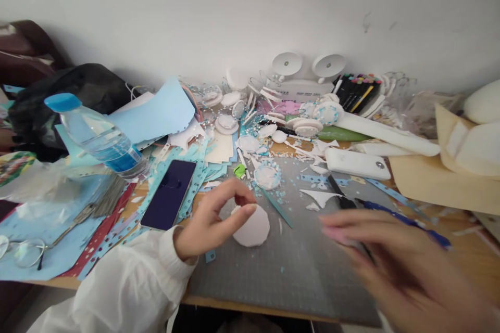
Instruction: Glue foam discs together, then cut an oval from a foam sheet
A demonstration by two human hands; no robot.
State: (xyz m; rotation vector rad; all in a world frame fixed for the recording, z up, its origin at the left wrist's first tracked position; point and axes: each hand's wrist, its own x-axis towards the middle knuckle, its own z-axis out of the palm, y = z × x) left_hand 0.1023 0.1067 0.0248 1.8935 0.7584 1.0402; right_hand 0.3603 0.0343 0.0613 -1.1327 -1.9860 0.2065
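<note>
My left hand (219, 218) is over the cutting mat, thumb and forefinger closed together at the upper edge of a white, roughly round paper disc (253, 229) with slightly angular sides. My right hand (394, 255) is smeared by motion at the mat's right side, fingers pointing left. A dark, thin tool (340, 193) runs partly beneath it; whether the hand grips it is unclear. A teal strip (276, 207) and a round white piece with blue edging (267, 175) are just beyond the disc. White paper offcuts (321, 196) are scattered farther right.
The grey mat (297, 281) covers the table's middle. A phone (170, 195), a water bottle (101, 140) and glasses (29, 252) are on the left. Behind stand decorated discs (226, 124) and markers (357, 92). At right are a white device (357, 163) and blue-handled tool (406, 218).
</note>
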